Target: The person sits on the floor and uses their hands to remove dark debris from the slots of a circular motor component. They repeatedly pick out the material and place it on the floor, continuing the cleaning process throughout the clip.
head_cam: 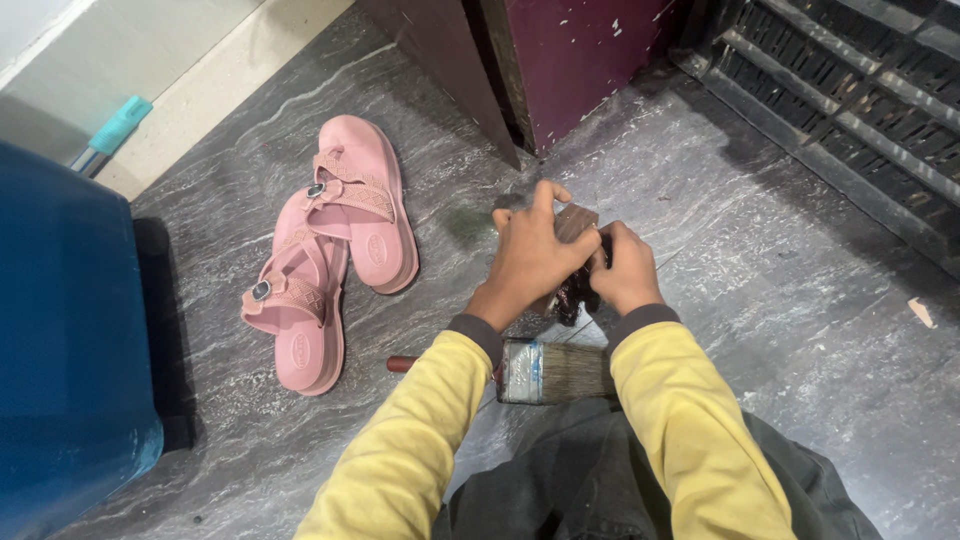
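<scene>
A small brown block-like object (574, 222), held just above the grey stone floor (780, 300) in front of the person's knees, sits between both hands; below it hangs something dark and glossy (574, 292), possibly a stained rag or a wet clump, though the view is too dim to tell which. The left hand (530, 258) covers the block from the top and side, its fingers (548, 196) wrapped and clenched over it, with one finger raised at the upper edge. The right hand (625, 268) closes against the block's other side, fingers curled tight on it and on the dark material. Judged from this grip, the step in hand looks like working or wiping the small piece between the palms, and any further move would call for a steady hold by one hand while the other shifts, since the dark stuff seems wet and could smear. Just beneath the wrists, lying flat on the floor, is a wide paintbrush (545, 372) with a metal band, grey bristles and a reddish handle end, untouched by either hand. Yellow sleeves (690, 420) and dark trousers (590, 470) fill the lower frame. Well to the left lie two pink sandals (330, 250), overlapping, beside a blue container (70, 330). A maroon cabinet corner (570, 60) stands beyond the hands, and a dark metal grille (850, 90) runs along the upper right.
</scene>
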